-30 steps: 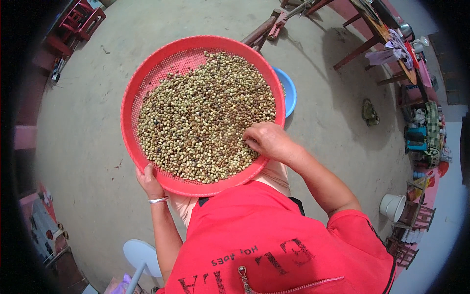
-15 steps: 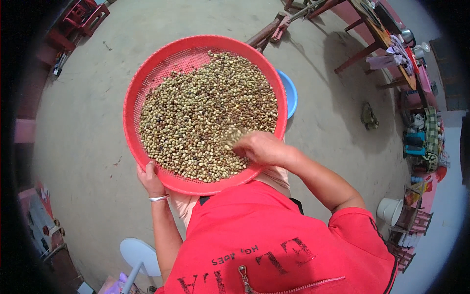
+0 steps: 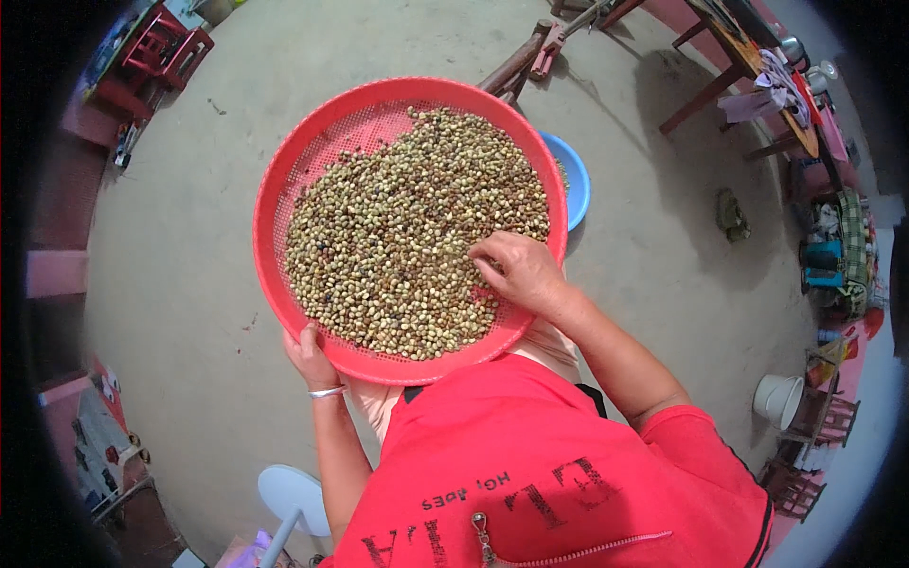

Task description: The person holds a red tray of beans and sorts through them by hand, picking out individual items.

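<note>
A round red plastic sieve basket (image 3: 327, 156), with a mesh bottom and a solid rim, rests at my lap. Small green, tan and dark brown beans (image 3: 398, 218) cover most of it, leaving red mesh showing along the far left. My left hand (image 3: 311, 358), with a silvery bracelet at the wrist, grips the near left rim, some of its fingers hidden beneath. Over the right part of the beans is my right hand (image 3: 521, 270), its fingers curled in toward the thumb. Whatever these fingertips hold is hidden. A small patch of bare mesh shows just below this hand.
Behind the basket's right side, a blue basin (image 3: 576, 185) stands on the concrete floor. A wooden table (image 3: 729, 62) is at the far right, red stools (image 3: 175, 52) at the far left. A white round-topped stand (image 3: 294, 497) is near my left arm, a white bucket (image 3: 778, 399) to the right.
My right hand has moved slightly up and right, with the blurred beans at its fingers gone from sight. The basket and left hand sit a little further right in view.
</note>
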The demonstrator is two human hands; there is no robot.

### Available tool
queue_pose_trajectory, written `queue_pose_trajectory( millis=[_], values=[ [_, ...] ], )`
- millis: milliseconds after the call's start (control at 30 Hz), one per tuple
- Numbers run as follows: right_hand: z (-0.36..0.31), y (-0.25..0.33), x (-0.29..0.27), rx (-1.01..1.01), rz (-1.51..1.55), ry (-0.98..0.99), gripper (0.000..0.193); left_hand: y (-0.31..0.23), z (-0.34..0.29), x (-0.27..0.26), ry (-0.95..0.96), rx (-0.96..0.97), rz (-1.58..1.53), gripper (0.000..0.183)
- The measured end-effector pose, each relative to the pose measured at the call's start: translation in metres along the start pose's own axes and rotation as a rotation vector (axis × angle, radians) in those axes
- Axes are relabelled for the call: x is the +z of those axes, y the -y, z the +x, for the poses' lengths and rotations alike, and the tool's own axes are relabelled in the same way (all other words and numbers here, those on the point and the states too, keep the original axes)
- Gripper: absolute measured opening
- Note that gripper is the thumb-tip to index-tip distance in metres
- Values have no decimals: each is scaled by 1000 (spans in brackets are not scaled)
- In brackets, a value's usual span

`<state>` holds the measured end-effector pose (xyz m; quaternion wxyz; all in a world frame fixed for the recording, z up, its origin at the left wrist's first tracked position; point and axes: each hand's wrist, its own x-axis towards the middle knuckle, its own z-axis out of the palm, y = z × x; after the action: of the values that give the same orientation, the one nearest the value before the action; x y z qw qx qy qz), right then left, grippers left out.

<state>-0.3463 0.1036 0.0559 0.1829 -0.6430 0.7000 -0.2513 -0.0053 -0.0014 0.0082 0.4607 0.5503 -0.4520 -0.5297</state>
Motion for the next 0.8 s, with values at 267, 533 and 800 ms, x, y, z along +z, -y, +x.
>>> queue_pose_trajectory(
  millis=[267, 533, 800],
  values=[
    [24, 6, 20, -8, -128, -71, 13, 3, -3, -7, -3, 1, -7, 39],
    [21, 6, 11, 7, -48, -85, 13, -3, -3, 0, -17, 22, -24, 41],
    [22, -32, -83, 273, -187, -561, 24, -6, -5, -1, -10, -35, -27, 34]
  ],
)
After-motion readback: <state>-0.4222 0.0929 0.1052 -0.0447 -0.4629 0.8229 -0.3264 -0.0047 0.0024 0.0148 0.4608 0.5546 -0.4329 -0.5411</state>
